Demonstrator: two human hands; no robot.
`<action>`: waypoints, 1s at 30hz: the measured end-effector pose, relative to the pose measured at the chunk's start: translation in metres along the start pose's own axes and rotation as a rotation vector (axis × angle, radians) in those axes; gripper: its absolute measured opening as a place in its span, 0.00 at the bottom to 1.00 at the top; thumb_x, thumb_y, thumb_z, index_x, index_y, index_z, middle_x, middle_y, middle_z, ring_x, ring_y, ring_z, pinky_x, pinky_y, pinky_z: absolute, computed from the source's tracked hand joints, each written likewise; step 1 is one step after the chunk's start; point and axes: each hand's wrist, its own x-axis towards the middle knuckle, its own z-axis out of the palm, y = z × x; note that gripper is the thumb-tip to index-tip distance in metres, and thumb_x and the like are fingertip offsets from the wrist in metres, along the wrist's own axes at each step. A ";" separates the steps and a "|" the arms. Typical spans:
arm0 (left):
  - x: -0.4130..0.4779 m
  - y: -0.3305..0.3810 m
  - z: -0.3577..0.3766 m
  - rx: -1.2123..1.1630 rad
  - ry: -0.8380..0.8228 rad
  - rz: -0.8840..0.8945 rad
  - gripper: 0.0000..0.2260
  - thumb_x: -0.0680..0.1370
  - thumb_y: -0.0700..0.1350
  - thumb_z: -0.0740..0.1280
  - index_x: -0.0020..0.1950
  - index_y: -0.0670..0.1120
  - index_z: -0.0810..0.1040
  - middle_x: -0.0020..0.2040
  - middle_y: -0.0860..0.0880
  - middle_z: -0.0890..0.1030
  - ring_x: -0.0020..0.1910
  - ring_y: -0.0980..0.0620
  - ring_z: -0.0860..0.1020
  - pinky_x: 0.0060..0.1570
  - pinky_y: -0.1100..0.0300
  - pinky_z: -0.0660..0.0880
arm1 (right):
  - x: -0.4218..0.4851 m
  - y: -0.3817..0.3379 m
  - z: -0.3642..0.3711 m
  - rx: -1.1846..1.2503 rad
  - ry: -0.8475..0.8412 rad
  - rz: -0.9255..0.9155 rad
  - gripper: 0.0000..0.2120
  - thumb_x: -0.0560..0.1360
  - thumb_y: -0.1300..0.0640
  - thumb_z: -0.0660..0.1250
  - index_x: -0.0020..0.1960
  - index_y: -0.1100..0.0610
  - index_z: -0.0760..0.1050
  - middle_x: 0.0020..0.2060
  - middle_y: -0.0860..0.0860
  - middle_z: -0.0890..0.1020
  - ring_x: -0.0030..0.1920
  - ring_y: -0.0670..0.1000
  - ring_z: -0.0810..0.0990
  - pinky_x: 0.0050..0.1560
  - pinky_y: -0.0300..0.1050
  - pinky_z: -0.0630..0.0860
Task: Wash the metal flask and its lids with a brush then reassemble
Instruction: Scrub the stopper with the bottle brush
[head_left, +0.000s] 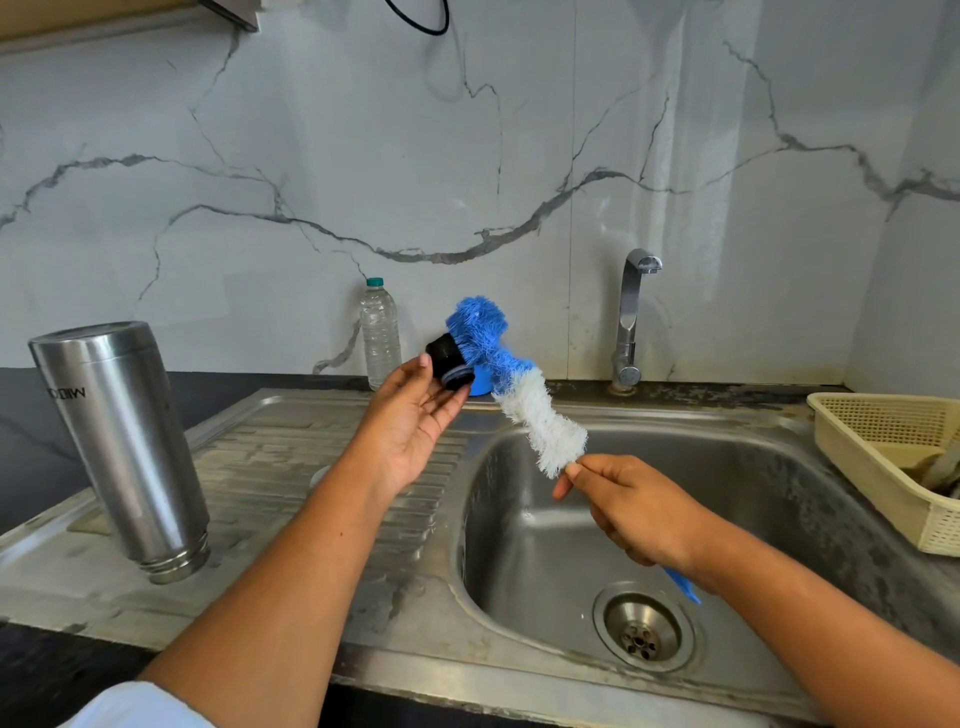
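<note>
Flask (122, 447): stood mouth-down on the draining board (291, 467), at the far left.
Left hand (410, 421): palm is turned up; a black lid (449, 361) is pinched between thumb and fingers (452, 402).
Brush (519, 395): its blue bristles are pressed against the lid.
Right hand (631, 506): fingers are curled round the brush handle, above the basin (753, 493).
Basket (862, 470): set at the basin's right edge.

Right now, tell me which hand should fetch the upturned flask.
Left. The flask stands inverted on the drainboard, on the left hand side; it must first set down the black lid. The right hand grips the brush over the basin.
</note>
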 end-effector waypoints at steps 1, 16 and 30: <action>-0.001 0.000 0.001 -0.010 -0.005 -0.012 0.09 0.83 0.42 0.67 0.60 0.38 0.78 0.59 0.36 0.84 0.57 0.43 0.85 0.57 0.49 0.83 | 0.000 0.000 0.001 0.018 -0.004 0.002 0.17 0.85 0.47 0.57 0.49 0.53 0.81 0.27 0.51 0.62 0.25 0.48 0.57 0.24 0.41 0.55; 0.003 -0.005 -0.002 -0.001 0.028 0.032 0.10 0.82 0.42 0.68 0.61 0.38 0.79 0.59 0.38 0.85 0.56 0.45 0.86 0.56 0.54 0.83 | -0.001 -0.002 0.005 -0.017 -0.057 -0.008 0.17 0.86 0.49 0.56 0.49 0.55 0.81 0.27 0.52 0.63 0.25 0.48 0.58 0.23 0.40 0.56; -0.003 -0.013 0.004 0.310 -0.066 0.044 0.09 0.80 0.35 0.69 0.60 0.39 0.78 0.55 0.40 0.85 0.51 0.47 0.87 0.53 0.54 0.84 | 0.000 -0.006 0.004 -0.174 -0.024 -0.079 0.18 0.86 0.48 0.56 0.47 0.52 0.81 0.26 0.51 0.65 0.23 0.45 0.62 0.23 0.34 0.61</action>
